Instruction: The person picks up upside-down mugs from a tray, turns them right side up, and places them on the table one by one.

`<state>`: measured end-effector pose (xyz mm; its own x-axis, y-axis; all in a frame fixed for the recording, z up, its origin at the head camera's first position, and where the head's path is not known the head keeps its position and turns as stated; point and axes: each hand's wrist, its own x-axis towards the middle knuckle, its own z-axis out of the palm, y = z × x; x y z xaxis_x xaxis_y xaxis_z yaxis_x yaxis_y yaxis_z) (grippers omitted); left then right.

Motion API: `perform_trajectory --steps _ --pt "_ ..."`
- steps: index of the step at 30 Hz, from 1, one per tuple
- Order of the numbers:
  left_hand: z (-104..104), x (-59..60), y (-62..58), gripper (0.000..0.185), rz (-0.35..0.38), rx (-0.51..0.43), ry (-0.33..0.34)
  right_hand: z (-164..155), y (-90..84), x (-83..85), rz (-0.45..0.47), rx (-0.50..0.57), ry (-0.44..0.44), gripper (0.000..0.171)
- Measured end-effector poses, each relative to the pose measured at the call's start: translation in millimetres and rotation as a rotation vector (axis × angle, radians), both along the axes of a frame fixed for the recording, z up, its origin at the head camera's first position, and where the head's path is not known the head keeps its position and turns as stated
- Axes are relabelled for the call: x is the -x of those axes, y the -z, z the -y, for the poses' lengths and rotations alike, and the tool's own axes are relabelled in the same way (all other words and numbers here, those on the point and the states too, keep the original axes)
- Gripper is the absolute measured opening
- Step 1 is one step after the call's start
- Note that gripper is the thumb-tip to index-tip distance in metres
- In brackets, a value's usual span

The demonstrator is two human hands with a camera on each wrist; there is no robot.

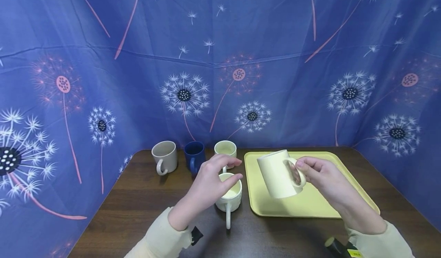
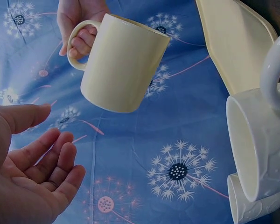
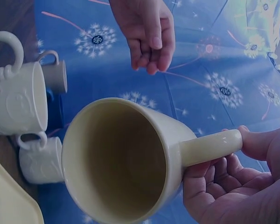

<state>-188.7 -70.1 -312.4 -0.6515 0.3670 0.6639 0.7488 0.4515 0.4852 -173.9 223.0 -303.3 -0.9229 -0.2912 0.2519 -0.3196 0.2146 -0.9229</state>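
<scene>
My right hand [image 1: 320,172] grips a pale yellow mug [image 1: 278,175] by its handle, tilted and raised over the yellow tray [image 1: 256,208]. In the right wrist view the mug's open mouth [image 3: 121,158] faces the camera, and its inside holds nothing. My left hand [image 1: 213,181] holds nothing; its fingers and thumb are loosely bent and apart, above a white embossed mug [image 1: 229,204] on the table. The left wrist view shows the left hand [image 2: 42,168] palm up, apart from the yellow mug [image 2: 123,65].
Along the back of the table [image 1: 138,200] stand a grey mug [image 1: 167,156], a dark blue mug [image 1: 194,152] and another white mug [image 1: 225,149]. A blue dandelion-print cloth [image 1: 293,97] hangs behind. A black object [image 1: 335,246] lies by the right sleeve.
</scene>
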Motion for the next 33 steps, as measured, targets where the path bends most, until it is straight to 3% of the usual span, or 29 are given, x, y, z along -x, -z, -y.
perform_trajectory --steps 7,17,27,33 --pt "-4.7 -3.3 1.1 0.031 -0.013 -0.003 0.022 11.5 2.0 -2.9 -0.040 -0.018 -0.062 0.027" --pt "-9.1 -4.2 -0.2 0.029 -0.048 0.018 0.051 24.0 6.3 -6.4 0.005 -0.039 -0.129 0.023" --pt "-14.2 -2.9 3.9 0.032 -0.078 0.095 0.131 34.8 10.7 -8.4 0.063 -0.101 -0.153 0.023" --pt "-16.8 -2.4 4.7 0.033 -0.096 0.125 0.167 42.0 11.9 -10.2 0.043 -0.092 -0.220 0.022"
